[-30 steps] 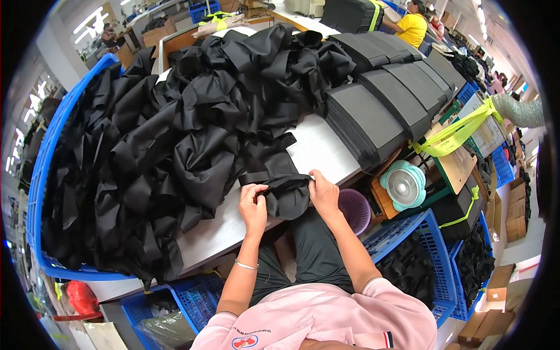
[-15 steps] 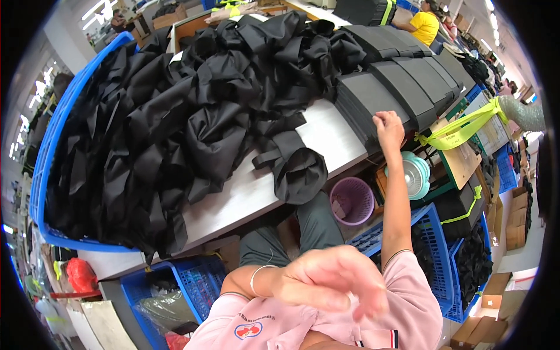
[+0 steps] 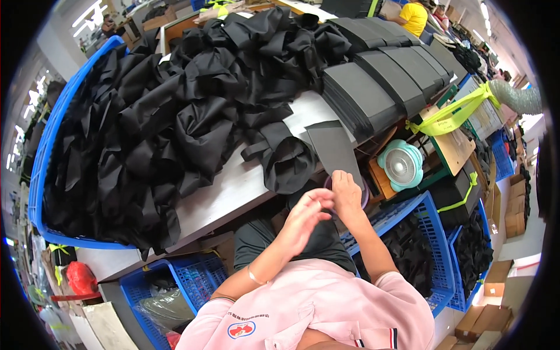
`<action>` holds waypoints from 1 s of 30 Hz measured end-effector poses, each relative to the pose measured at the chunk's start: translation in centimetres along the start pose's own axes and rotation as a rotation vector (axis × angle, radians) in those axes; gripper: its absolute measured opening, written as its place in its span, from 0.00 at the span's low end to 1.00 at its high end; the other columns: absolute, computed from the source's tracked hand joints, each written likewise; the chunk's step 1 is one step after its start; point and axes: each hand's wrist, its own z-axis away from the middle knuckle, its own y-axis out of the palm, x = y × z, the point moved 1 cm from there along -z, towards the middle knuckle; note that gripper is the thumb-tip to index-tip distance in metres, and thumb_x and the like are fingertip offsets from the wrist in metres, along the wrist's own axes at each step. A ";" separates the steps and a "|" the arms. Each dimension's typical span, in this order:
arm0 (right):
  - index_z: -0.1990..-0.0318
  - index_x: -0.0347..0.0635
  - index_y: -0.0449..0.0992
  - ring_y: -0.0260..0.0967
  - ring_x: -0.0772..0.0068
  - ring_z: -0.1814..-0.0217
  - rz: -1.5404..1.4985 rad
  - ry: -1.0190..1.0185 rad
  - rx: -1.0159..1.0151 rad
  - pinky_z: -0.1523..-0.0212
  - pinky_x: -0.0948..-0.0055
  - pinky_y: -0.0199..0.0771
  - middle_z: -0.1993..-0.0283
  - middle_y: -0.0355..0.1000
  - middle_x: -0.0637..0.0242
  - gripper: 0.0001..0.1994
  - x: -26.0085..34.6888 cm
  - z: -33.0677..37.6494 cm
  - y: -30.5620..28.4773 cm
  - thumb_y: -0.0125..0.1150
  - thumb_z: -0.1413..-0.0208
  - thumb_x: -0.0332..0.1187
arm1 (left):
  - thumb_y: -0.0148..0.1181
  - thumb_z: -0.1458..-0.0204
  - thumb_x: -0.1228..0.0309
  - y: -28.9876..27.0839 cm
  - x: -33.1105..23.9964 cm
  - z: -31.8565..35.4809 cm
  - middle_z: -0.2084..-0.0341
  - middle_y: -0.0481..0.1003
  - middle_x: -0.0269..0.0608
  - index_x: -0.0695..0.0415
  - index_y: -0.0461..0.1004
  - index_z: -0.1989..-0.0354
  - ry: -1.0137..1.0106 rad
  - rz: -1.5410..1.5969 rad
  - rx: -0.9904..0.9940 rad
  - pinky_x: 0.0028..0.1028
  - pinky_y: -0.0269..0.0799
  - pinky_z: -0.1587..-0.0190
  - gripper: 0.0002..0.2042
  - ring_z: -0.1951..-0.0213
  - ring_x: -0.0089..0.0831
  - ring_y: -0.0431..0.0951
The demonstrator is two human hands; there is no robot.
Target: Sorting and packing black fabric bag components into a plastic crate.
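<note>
A flat dark grey panel [image 3: 333,149] is held by the right hand [image 3: 346,195] at its near short end, the fingers closed over the edge with the thumb hidden beneath. The panel's far end lies on the white worktable [image 3: 224,189], just beside a crumpled black fabric bag [image 3: 286,157]; its near end overhangs the table edge above a purple tub [image 3: 363,195], which is mostly hidden. The left hand [image 3: 303,220] is raised just beside the right, fingers loosely curled and slightly apart; whether anything is touched by it cannot be told.

The panel is judged light and fairly stiff, like foam or board: it stays flat though half unsupported. It is best taken at a short end or along a long edge, thumb under; creasing is likely if bent hard. The fabric bag is judged soft, limp and a little slippery, best gathered at its opening or strap.

More panels of the same kind are stacked in rows [image 3: 373,81] at the right of the table. A large heap of black fabric pieces [image 3: 146,122] is spread over the blue crate [image 3: 49,140] at left. A small teal fan [image 3: 401,165] is seen below the table edge.
</note>
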 end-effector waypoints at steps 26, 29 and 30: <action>0.49 0.36 0.69 0.68 0.82 0.63 -0.986 0.548 0.124 0.61 0.82 0.69 0.59 0.72 0.69 0.15 3.1 8.8 -6.9 0.63 0.40 0.29 | 0.61 0.48 0.70 -3.6 2.9 -1.5 0.60 0.81 0.50 0.71 0.72 0.48 -0.136 0.065 -0.155 0.35 0.76 0.46 0.21 0.55 0.36 0.81; 0.41 0.36 0.65 0.73 0.74 0.55 -1.030 0.362 0.098 0.54 0.77 0.72 0.52 0.73 0.61 0.22 2.9 8.0 -6.5 0.63 0.40 0.32 | 0.61 0.48 0.71 -3.3 2.3 -1.1 0.61 0.81 0.50 0.70 0.74 0.50 -0.119 -0.009 -0.170 0.35 0.76 0.47 0.19 0.56 0.35 0.81; 0.39 0.35 0.64 0.73 0.75 0.51 -1.316 0.432 0.291 0.50 0.77 0.71 0.50 0.73 0.61 0.24 2.9 8.6 -5.5 0.63 0.39 0.32 | 0.61 0.48 0.71 -2.9 2.2 -0.8 0.61 0.81 0.51 0.69 0.74 0.51 -0.116 -0.081 -0.155 0.36 0.76 0.47 0.18 0.55 0.36 0.81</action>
